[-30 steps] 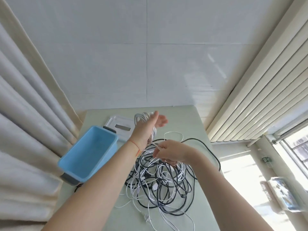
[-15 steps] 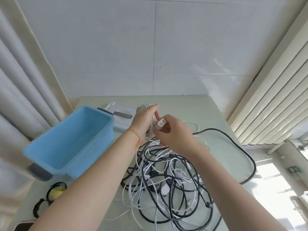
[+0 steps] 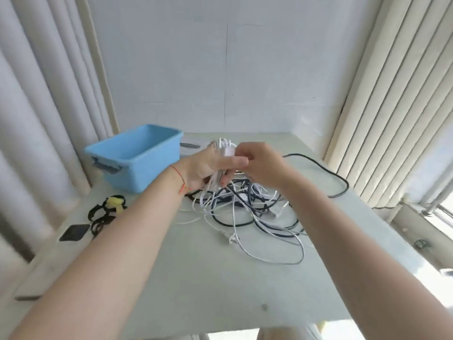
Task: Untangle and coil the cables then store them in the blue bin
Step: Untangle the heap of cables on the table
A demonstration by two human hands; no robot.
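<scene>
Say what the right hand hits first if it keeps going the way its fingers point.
The right hand points leftward at the white cable coil gripped by the left hand; its fingertips already look in contact with the coil's plug end. Past that, the left hand's thumb. Depth is unclear from one view.

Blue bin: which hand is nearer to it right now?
Left. The left hand, gripping the white cable coil, is just off the blue bin's right side. The right hand pinches the coil's end from the far side, farther away.

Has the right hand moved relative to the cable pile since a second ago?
Yes. The right hand has risen off the cable pile and gone to the white coil in the left hand.
</scene>
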